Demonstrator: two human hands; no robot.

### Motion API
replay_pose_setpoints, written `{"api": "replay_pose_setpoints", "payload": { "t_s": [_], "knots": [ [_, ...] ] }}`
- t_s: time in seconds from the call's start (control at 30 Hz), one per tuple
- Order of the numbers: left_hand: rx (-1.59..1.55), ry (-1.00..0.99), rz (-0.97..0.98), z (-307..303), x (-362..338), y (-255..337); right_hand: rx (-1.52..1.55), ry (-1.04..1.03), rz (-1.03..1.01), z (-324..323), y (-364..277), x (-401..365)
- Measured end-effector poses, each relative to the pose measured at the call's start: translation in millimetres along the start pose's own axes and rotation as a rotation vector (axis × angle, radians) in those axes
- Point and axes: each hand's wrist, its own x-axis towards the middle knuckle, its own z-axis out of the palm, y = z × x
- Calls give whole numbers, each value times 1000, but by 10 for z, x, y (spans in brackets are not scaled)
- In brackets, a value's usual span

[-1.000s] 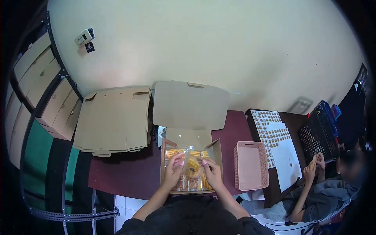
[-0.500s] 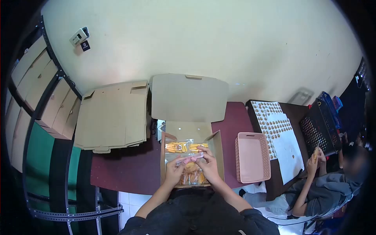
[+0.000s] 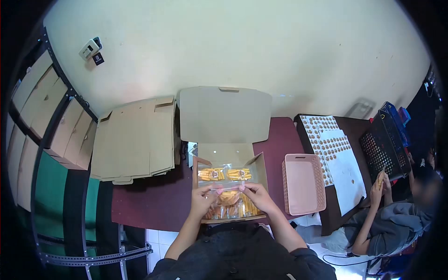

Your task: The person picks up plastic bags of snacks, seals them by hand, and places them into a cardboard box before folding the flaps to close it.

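My left hand [image 3: 202, 201] and my right hand [image 3: 257, 195] pinch the two ends of the top edge of a clear plastic bag [image 3: 229, 197]. The bag holds yellow-orange snack pieces and hangs over an open cardboard box [image 3: 262, 173]. Inside that box, toward the back, lie two clear packs of yellow sticks, a left pack [image 3: 210, 174] and a right pack [image 3: 239, 174], each with a small label. More packs of orange and yellow sticks show at the front of the box, partly covered by the held bag.
A pink basket [image 3: 304, 186] stands to the right on the maroon table [image 3: 275, 135]. Flattened cardboard boxes [image 3: 133, 140] are stacked at left. Sticker sheets [image 3: 338, 163] and a black crate [image 3: 382, 149] occupy the dark table, where a co-worker [image 3: 392, 224] handles something small.
My hands have spread apart along the bag's top edge, which is now pulled straight. The back right pack is no longer covered by my right hand.
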Motion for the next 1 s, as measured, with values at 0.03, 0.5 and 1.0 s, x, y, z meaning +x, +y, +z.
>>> {"api": "replay_pose_setpoints", "payload": {
  "t_s": [0.03,0.5,1.0],
  "knots": [
    [-60,100,97,52,-6,19,-48,5,-58,42,-47,-13],
    [-310,236,215,7,58,81,-58,-77,-82,193,-39,103],
    [-78,6,224,-37,43,194,-107,176,-122,393,-27,91]
  ]
}}
